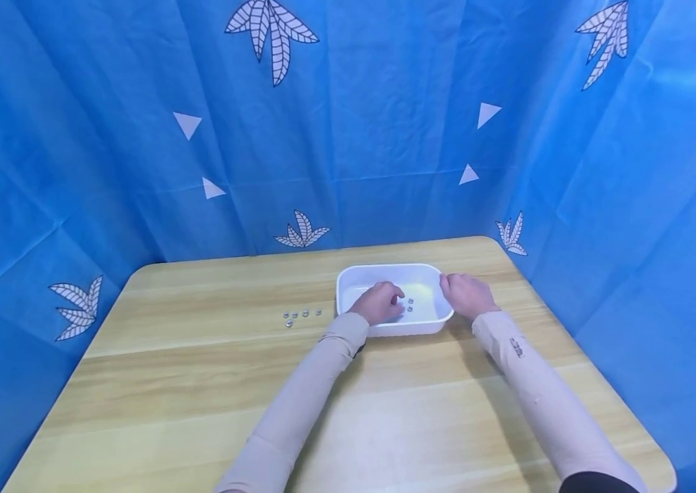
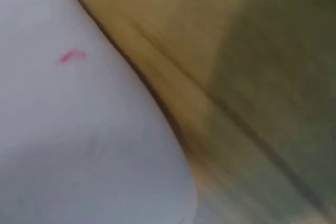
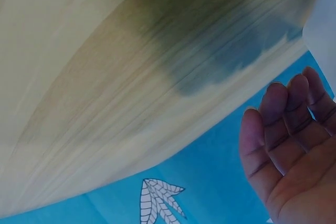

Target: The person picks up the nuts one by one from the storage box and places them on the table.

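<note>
Holding the white tub (image 1: 406,330) at its right end, I have my right hand (image 1: 471,296) closed on the rim, with the fingers (image 3: 274,106) lightly bent and side by side along the outside. My left hand (image 1: 378,302) is inside the tub, its wrist above the near left part of the rim. Those fingers are curved, with a gap showing between index and thumb; I cannot tell whether anything is tucked behind them, and the left wrist view shows me none of them.

Two small metal pieces (image 1: 410,301) lie on the tub's floor, just right of my left fingertips. Five loose pieces (image 1: 305,313) lie on the table (image 1: 200,383) to the left of the tub, four in a rough row and one nearer me.

The pieces look like nuts: hard, rigid, hardly breakable, each next to weightless in the fingers. Being so small and smooth, they would likely skid or roll from a careless touch, so I'd pinch each across opposite sides with thumb and index tip. The tub I judge to be thin plastic, light, slightly springy and easily shoved; its rim gives the surest hold, at an end or corner.
</note>
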`<state>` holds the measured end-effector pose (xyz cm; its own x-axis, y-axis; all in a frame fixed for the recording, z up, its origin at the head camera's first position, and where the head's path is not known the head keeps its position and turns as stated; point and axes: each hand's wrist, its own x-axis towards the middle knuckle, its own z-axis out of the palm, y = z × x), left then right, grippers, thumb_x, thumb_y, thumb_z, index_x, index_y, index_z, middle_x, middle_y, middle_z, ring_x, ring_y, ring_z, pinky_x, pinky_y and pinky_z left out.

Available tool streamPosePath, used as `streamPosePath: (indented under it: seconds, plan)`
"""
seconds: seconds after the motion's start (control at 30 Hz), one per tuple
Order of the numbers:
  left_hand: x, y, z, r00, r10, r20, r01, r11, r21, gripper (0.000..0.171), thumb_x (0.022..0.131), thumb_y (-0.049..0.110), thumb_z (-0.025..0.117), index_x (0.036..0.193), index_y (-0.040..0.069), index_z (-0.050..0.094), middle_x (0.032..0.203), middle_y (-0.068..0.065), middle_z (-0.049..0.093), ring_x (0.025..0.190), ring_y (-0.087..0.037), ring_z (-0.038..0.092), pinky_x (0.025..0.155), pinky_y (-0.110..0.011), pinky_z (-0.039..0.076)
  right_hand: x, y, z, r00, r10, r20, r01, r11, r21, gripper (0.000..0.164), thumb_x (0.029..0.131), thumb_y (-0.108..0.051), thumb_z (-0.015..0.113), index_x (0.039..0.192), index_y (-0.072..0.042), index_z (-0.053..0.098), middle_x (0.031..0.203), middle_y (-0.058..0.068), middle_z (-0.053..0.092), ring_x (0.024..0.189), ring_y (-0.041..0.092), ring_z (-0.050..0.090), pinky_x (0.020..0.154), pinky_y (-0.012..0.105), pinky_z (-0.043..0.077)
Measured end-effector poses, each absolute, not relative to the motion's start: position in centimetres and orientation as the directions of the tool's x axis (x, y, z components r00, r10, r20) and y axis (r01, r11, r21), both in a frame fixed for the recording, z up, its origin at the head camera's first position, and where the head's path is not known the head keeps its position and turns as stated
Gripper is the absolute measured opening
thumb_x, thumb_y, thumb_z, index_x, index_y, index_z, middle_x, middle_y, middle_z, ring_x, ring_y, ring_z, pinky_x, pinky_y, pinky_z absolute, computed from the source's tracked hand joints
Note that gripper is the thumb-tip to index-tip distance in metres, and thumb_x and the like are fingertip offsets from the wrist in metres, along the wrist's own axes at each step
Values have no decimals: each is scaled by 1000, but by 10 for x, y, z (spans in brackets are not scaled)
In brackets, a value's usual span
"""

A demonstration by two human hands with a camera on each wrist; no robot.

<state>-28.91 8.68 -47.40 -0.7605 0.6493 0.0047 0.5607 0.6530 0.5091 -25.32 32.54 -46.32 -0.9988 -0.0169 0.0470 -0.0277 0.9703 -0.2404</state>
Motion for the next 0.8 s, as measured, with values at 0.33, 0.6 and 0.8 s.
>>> streamPosePath:
  seconds: [0.33,0.6,0.8]
  plan:
    - [-290,88,-476,-703,708,-62,606,643,468,17,95,14,73,110,11,80,99,-3,75,91,-13,59,84,-25,53,-252,326,-464,-999,-17,29,-23,970,-243,62,111,-39,25,118,3,70,113,28,73,103,46,70,87,61,58]
    - [-292,90,-475,-663,748,-29,667,608,430,13,94,14,73,104,15,81,91,1,75,79,-10,58,70,-22,50,-253,327,-463,-1000,-4,31,-12,967,-256,62,111,-40,24,123,3,68,115,28,72,106,46,69,89,63,57]
    - [-292,91,-475,-691,718,-81,624,649,436,5,96,18,73,93,15,76,87,4,71,79,-9,60,74,-22,52,-254,328,-462,-999,2,36,-7,965,-260,62,111,-40,24,122,3,68,114,28,72,105,46,69,88,63,57]
